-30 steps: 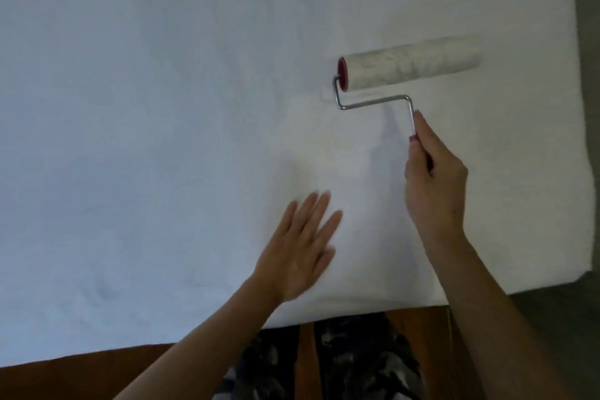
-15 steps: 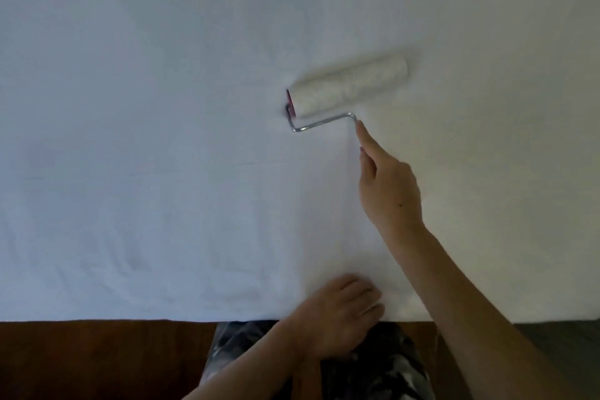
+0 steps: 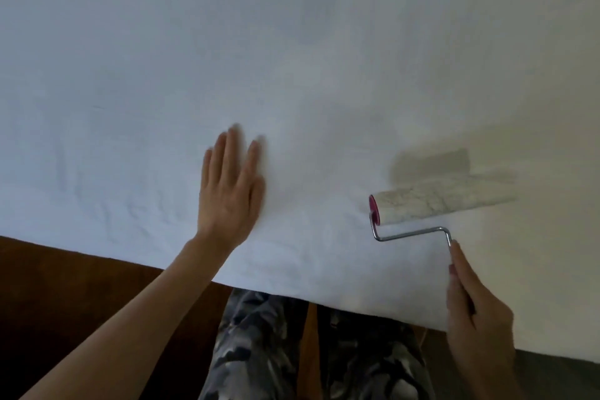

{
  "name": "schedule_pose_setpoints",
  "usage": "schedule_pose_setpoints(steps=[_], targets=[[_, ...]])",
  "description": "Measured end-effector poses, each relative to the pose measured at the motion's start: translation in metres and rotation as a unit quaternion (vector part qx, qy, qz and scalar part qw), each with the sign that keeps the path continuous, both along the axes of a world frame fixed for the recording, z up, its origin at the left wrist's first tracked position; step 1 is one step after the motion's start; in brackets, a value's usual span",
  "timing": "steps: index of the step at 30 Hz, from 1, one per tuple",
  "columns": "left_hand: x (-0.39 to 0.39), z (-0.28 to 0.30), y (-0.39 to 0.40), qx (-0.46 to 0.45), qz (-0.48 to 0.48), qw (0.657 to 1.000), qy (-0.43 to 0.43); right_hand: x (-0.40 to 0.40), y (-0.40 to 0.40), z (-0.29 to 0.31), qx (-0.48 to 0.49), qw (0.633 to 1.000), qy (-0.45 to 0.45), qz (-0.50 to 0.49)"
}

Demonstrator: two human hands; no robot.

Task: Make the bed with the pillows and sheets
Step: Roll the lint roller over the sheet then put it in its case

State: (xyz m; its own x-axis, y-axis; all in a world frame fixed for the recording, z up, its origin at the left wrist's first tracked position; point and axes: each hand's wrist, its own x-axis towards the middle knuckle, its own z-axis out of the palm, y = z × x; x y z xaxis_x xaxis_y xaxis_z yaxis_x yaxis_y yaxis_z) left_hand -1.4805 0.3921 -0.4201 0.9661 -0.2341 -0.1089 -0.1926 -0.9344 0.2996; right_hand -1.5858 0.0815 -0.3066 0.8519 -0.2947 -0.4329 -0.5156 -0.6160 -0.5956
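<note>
Sheet: white sheet (image 3: pixel 292 58) covers the bed from the near edge to the far limit of view; mostly flat, with fine wrinkles at near left.
Bed edge: the near edge (image 3: pixel 292 294) runs diagonally across the lower frame; dark wooden floor (image 3: pixel 65 286) and patterned trousers (image 3: pixel 259 351) show below it.
Pillows: none in view.
Left hand: left hand (image 3: pixel 232 191) lies flat on the sheet near the edge, fingers straight and pointing far, nothing held. Fingertips are motion-blurred.
Right hand: right hand (image 3: pixel 477 312) is curled round the handle of the lint roller (image 3: pixel 441 204), index finger stretched along the shaft.
Roller: the drum sits right of the left hand, well apart from it. A separate shadow lies just beyond, so it looks lifted slightly off the cloth; contact cannot be told for sure.
Step in hand (judged): cleaning and smoothing the sheet top, one hand anchoring while the other rolls.
Doing it well: keep the flat palm pressing so the cloth does not creep with the drum; set the drum down level, full width on the sheet; roll in straight overlapping strokes away from the anchor hand; use light pressure.
Next area (judged): the near-left wrinkles need a palm sweep toward the edge.
Risk: a tilted drum or heavy push could ruck the sheet near the edge.
</note>
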Motion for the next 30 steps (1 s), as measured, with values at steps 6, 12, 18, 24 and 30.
schedule_pose_setpoints(steps=[6,12,18,24,30], targets=[[-0.073,-0.002,-0.015,0.02,-0.055,0.996,0.069,0.095,0.06,-0.031,0.006,0.99,-0.064,0.125],[-0.148,0.0,-0.02,0.062,-0.06,0.992,0.093,0.168,0.162,-0.045,0.018,0.952,-0.098,0.29],[-0.198,0.022,-0.014,0.02,0.022,0.991,0.134,0.16,0.269,-0.042,0.081,0.932,-0.036,0.352],[-0.224,0.037,0.007,-0.049,0.259,0.954,0.142,0.104,0.326,-0.043,0.109,0.943,0.069,0.306],[-0.258,0.038,0.052,-0.015,0.455,0.873,0.176,0.03,0.289,-0.038,0.086,0.954,0.105,0.269]])
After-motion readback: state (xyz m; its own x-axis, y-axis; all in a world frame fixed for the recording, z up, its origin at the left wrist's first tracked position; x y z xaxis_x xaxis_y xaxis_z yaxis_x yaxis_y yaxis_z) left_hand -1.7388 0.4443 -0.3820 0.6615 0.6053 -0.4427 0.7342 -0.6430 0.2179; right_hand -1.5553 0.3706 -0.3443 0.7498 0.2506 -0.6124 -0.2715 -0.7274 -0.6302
